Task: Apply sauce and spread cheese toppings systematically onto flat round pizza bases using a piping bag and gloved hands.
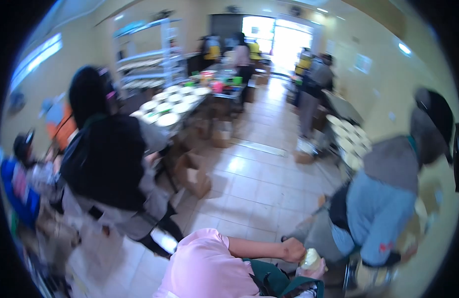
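At the bottom of the view, my left forearm reaches right from a pink sleeve. My left hand (294,250) is closed in a fist at the upper edge of a pale cream-coloured mass (311,259), which seems to be in a clear plastic bag. Below it, my right hand (317,270) cups the same mass from underneath. Blur hides the finger details and the exact grip. A dark green apron (268,273) covers my front, just left of the hands.
On my right a person in a blue top (382,208) bends close by. To the left another person in a dark vest (103,160) stands at a table with round white items (168,119). Cardboard boxes (192,178) sit beside the tiled aisle (248,178). More people work near the bright doorway.
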`<state>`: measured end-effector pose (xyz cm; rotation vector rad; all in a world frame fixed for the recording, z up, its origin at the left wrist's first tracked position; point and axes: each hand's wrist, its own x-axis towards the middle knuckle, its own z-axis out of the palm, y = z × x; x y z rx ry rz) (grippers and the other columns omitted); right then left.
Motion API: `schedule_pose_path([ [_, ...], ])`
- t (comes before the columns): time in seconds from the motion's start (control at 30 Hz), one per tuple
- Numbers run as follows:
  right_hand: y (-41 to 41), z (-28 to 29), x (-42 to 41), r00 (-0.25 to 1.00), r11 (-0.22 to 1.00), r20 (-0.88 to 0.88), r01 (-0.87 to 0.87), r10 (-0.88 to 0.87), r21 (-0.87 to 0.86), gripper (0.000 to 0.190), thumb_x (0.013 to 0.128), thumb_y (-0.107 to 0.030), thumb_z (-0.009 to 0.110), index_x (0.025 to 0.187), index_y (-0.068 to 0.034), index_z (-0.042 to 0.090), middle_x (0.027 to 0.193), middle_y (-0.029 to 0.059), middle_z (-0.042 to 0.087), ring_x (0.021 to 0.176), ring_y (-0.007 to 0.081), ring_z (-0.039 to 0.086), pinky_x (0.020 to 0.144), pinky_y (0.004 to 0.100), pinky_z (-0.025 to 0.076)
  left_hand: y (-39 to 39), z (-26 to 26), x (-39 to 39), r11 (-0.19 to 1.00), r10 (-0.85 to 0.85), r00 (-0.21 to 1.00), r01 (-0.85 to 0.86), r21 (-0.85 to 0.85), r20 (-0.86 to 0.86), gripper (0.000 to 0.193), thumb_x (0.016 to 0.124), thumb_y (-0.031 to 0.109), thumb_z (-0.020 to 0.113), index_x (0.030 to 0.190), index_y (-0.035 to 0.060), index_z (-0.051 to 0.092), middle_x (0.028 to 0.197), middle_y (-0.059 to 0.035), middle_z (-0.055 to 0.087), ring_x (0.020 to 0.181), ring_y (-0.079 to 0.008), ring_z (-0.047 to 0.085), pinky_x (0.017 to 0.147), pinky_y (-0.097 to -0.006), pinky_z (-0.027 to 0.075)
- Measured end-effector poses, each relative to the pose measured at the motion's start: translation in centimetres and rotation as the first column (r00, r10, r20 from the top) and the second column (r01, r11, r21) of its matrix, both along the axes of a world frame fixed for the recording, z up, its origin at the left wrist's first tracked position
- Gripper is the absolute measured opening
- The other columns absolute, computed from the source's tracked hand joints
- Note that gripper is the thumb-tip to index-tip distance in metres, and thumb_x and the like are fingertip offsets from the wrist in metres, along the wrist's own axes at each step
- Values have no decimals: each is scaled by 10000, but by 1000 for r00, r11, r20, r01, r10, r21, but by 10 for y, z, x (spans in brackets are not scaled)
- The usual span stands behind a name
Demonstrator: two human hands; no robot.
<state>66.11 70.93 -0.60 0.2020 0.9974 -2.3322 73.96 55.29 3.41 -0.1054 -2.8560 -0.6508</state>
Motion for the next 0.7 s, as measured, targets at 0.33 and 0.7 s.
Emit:
schedule_pose_path([
  [0.33, -187, -44, -49, 705, 702, -65, -687, 707, 189, 415, 731, -347, 540, 1025, -56, 503, 959, 121, 546, 869, 284, 545, 755, 426, 451, -75, -5, 75, 844, 489, 865, -502, 191, 113, 249, 660, 224, 476, 605, 4, 580, 651, -193, 577, 656, -345, 573, 604, -410, 461],
  [0.7, -364, -2, -49, 250, 244, -6, -948, 968, -205, 455, 766, -376, 516, 1092, -64, 452, 961, 90, 541, 872, 245, 533, 762, 407, 435, -185, 55, 46, -203, 488, 872, 135, 970, -19, 161, 677, 175, 387, 545, 83, 390, 491, -9, 391, 413, -120, 399, 423, -261, 356],
])
